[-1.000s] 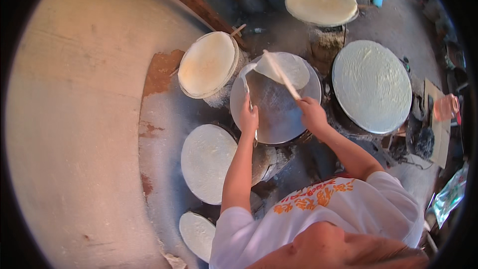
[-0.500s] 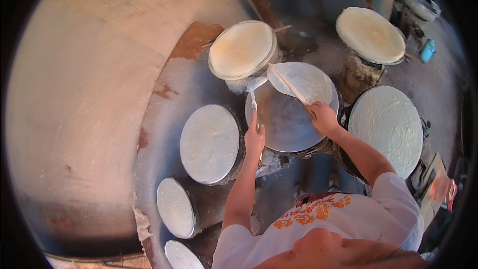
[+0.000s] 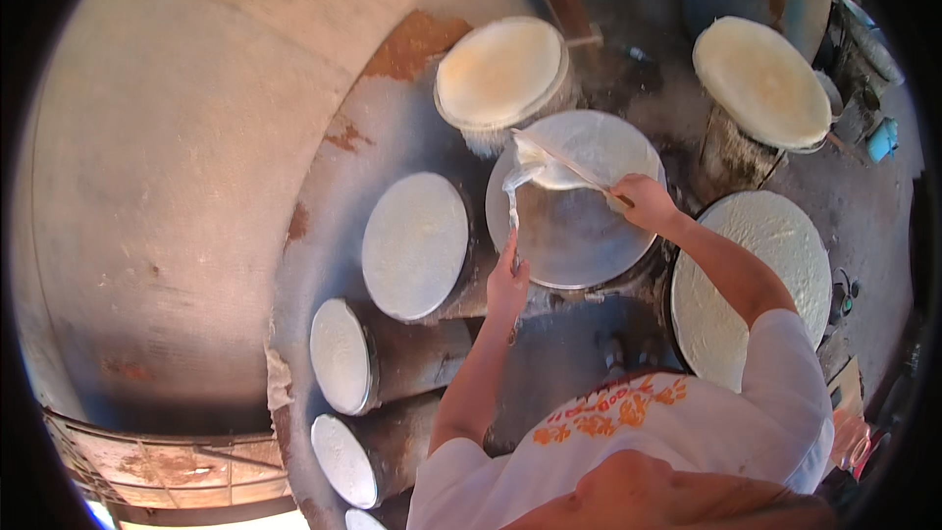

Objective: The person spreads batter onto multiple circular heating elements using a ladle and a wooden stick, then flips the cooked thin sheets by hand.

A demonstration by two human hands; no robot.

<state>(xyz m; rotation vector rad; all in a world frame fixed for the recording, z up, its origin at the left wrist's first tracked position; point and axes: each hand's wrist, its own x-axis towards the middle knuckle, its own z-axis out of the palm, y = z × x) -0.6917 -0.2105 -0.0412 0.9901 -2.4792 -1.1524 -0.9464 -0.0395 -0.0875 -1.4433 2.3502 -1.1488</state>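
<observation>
My left hand [image 3: 507,285] is closed around the handle of a batter-coated ladle [image 3: 512,204], whose bowl is over the left rim of a round flat griddle [image 3: 579,255]. In my right hand [image 3: 646,204] is a thin wooden stick [image 3: 579,167], gripped at one end and slanting up to the left across the griddle. Wet white batter [image 3: 557,178] lies along the stick, close to the ladle. The far part of the griddle has a pale film on it; its near part is bare grey metal.
Around me stand more batter-covered round plates: one at left [image 3: 416,245], several lower left, and a large one [image 3: 751,285] at right. Stacks of pale flat rounds sit on supports at far left [image 3: 500,74] and far right [image 3: 760,79]. A huge curved metal surface [image 3: 167,186] fills the left.
The view has shifted. The ladle's bowl has moved right, over the griddle's rim and against the stick. The stick has swept nearer, with thick white batter now gathered along it.
</observation>
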